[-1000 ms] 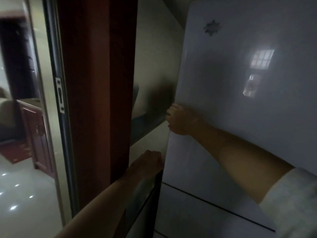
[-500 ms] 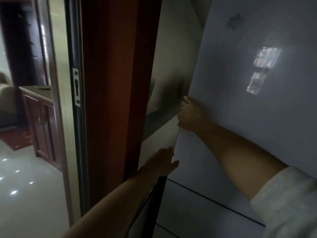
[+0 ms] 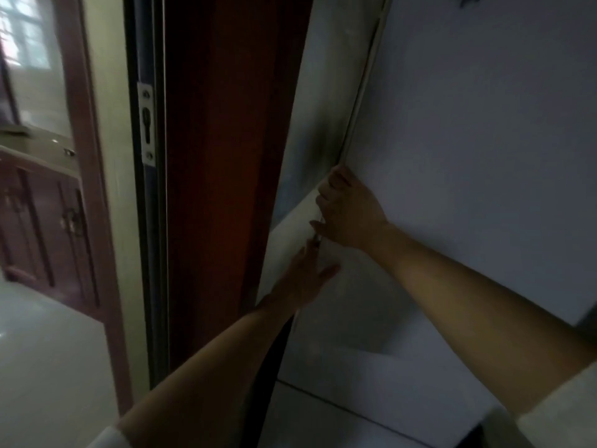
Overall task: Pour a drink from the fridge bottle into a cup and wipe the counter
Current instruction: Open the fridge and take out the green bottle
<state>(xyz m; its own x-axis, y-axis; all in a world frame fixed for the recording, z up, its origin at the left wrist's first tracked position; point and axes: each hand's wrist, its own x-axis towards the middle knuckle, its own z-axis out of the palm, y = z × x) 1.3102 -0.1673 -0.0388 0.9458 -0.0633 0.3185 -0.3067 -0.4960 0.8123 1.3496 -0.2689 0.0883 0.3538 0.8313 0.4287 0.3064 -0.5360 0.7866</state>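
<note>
White fridge door (image 3: pixel 468 156) fills the right side, next to a red-brown door frame (image 3: pixel 219 156). The right hand (image 3: pixel 350 211), arm outstretched, curls its fingers round the door's left edge. Just below, the left hand (image 3: pixel 307 279) reaches in, fingers straight and spread, holding nothing.

The fridge door (image 3: pixel 484 156) now stands ajar. A pale seal strip (image 3: pixel 361 92) has come into sight along its left edge at upper centre, and its lower right corner hangs clear of the lower panel (image 3: pixel 371 383). The right hand (image 3: pixel 350 211) hooks that edge. The left hand (image 3: pixel 305 281), a fist lower down before, has risen with fingers spread to just under the right hand.
</note>
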